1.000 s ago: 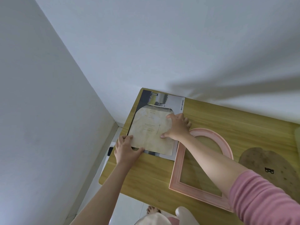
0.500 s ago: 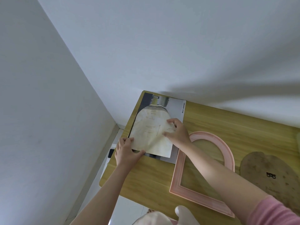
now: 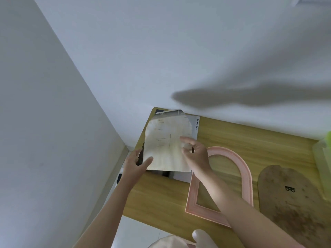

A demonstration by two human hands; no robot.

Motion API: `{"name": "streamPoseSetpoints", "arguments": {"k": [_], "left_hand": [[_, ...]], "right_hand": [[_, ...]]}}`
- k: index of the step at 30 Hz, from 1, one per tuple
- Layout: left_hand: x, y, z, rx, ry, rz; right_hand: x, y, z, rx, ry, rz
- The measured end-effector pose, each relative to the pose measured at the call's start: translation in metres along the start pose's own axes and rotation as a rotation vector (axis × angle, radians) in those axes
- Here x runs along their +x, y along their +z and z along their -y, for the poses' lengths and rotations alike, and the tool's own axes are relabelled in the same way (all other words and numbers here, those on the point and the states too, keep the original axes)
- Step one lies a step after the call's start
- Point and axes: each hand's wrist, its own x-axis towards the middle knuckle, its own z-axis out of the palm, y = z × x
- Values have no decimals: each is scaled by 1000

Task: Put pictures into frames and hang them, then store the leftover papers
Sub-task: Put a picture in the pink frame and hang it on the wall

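A cream picture sheet with an arched top (image 3: 165,145) is lifted off a magazine page (image 3: 194,128) at the table's far left corner. My left hand (image 3: 135,162) grips the sheet's lower left corner, thumb on top. My right hand (image 3: 196,154) pinches its right edge. To the right of the sheet a pink arched frame (image 3: 246,176) lies flat on the wooden table (image 3: 232,136), with my right forearm across it. Further right lies a brown arched backing board (image 3: 286,199) with a small metal hanger.
White walls meet in a corner behind the table's left end. A translucent green-tinted container (image 3: 322,158) stands at the right edge. Below the table's near edge are white floor tiles, a dark object (image 3: 119,178) by the wall and my feet.
The sheet lay flat under both hands a second ago. It has since come up off the magazine and tilted toward the wall, and my right hand shifted from pressing on it to pinching its edge.
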Motion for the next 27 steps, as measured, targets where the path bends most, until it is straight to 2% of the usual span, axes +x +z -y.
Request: {"name": "streamPoseSetpoints", "arguments": {"k": [2,6,9,13,18,22,27], "left_hand": [[-8,-5,-11,-170,32,67],[-27,2,-29,-243,172,157],[-39,17,-35,-246,212,222],[-52,47,-32,-116,201,317],[-67,92,-22,47,201,403],[-75,115,-14,243,292,404],[-77,122,-4,411,395,398]], "right_hand": [[-7,-13,4,40,-43,-6],[-25,-45,-2,137,-34,-89],[-39,-72,-11,8,-39,-141],[-69,-112,-32,-178,-50,-274],[-104,-142,-68,-389,71,-420],[-119,-153,-85,-552,108,-409],[-121,-157,-99,-675,159,-258]]}}
